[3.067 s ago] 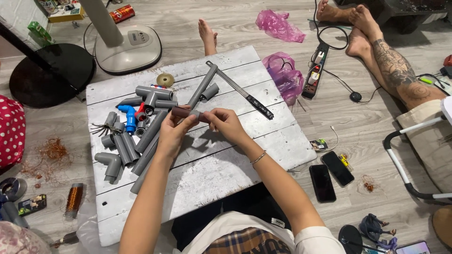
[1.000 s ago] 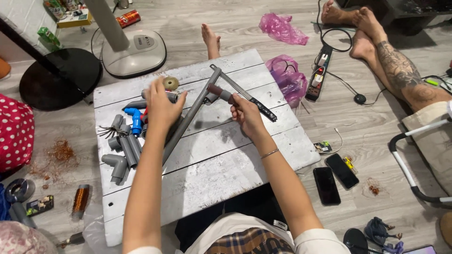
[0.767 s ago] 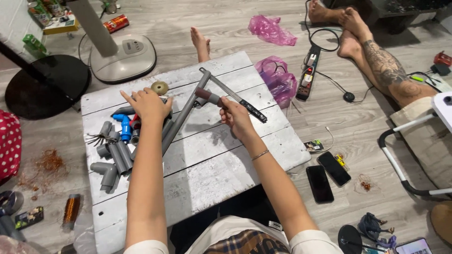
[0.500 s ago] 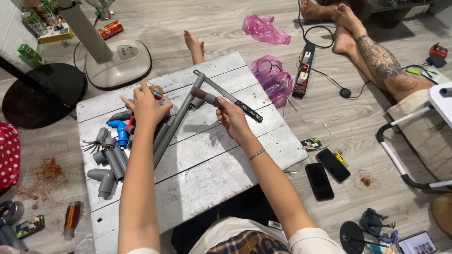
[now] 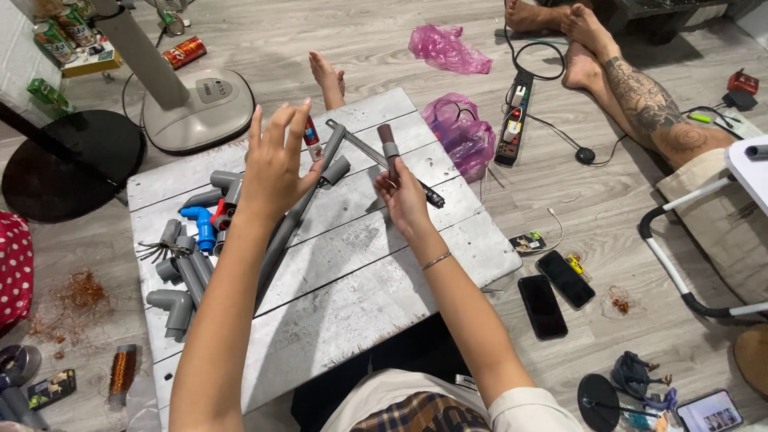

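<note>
My left hand (image 5: pixel 276 164) is raised over the white plank table (image 5: pixel 376 280). Its fingers are spread, and a small red-capped tube (image 5: pixel 310 138) sits pinched between thumb and forefinger. My right hand (image 5: pixel 404 198) holds a short grey pipe piece with a brown end (image 5: pixel 388 148) upright. Under the hands a long grey pipe with fittings (image 5: pixel 292 224) lies diagonally. A black-handled saw (image 5: pixel 428 194) lies beside it. Grey elbows and tees (image 5: pixel 182 280) and a blue elbow (image 5: pixel 200 226) are piled at the table's left.
A fan base (image 5: pixel 200 100) and a black round stand (image 5: pixel 72 164) stand beyond the table. Pink bags (image 5: pixel 462 132), a power strip (image 5: pixel 512 120) and two phones (image 5: pixel 556 292) lie to the right. Another person's tattooed leg (image 5: pixel 648 100) stretches at far right.
My left hand has lifted from the table's far left corner with the small tube. My right hand has raised the short pipe piece upright off the long pipe.
</note>
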